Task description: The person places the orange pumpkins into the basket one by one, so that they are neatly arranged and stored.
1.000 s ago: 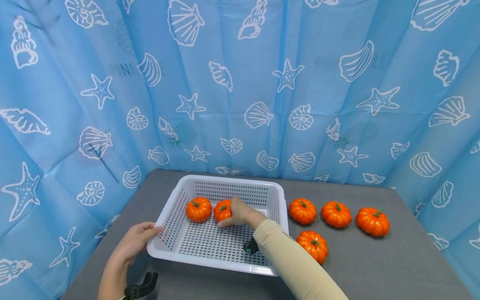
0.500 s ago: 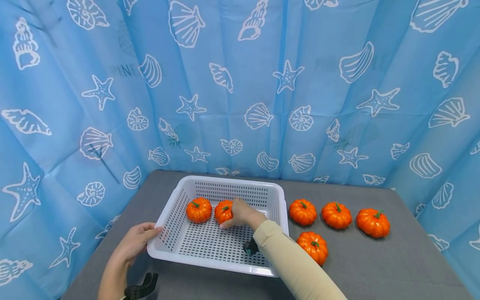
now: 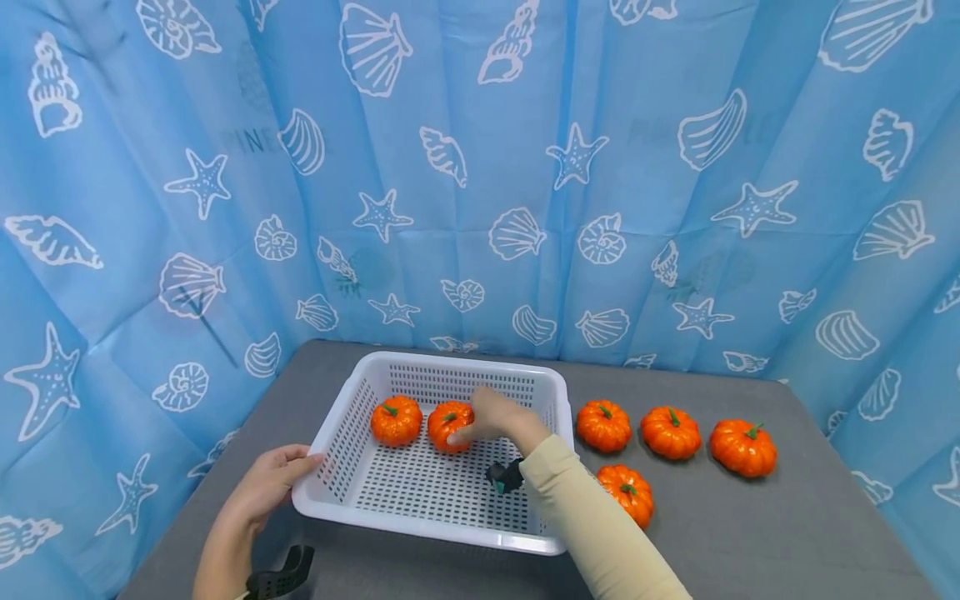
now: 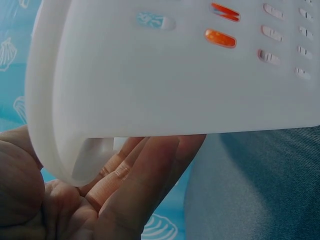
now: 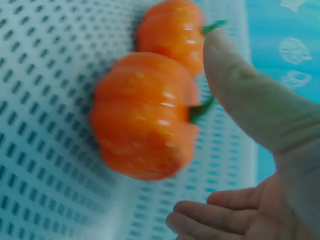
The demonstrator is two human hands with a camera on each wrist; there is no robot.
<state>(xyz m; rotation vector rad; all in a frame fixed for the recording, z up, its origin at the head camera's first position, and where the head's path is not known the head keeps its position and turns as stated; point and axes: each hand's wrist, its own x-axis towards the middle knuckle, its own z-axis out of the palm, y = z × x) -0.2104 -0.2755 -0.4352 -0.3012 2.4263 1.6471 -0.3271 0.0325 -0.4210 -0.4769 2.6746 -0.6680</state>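
Note:
A white perforated plastic basket (image 3: 420,532) stands on the table, tilted slightly in the head view. My left hand (image 3: 267,483) grips its left rim; in the left wrist view the fingers (image 4: 150,175) curl below the basket wall. Two orange toy pumpkins with green stems sit inside: a left pumpkin (image 3: 397,420) and a right pumpkin (image 3: 444,423). Just right of the latter is my right hand (image 3: 495,415), holding nothing. In the right wrist view its thumb (image 5: 245,85) and fingers are spread, apart from the nearer pumpkin (image 5: 145,117).
Right of the basket, several more pumpkins lie on the grey table (image 3: 787,533): a near pumpkin (image 3: 628,493), a back pumpkin (image 3: 603,425), a middle pumpkin (image 3: 671,432) and a far-right pumpkin (image 3: 743,448). A blue shell-patterned curtain (image 3: 480,183) hangs behind.
My right hand has let go of the right pumpkin in the basket and moved slightly up and right. The left hand keeps its grip on the rim.

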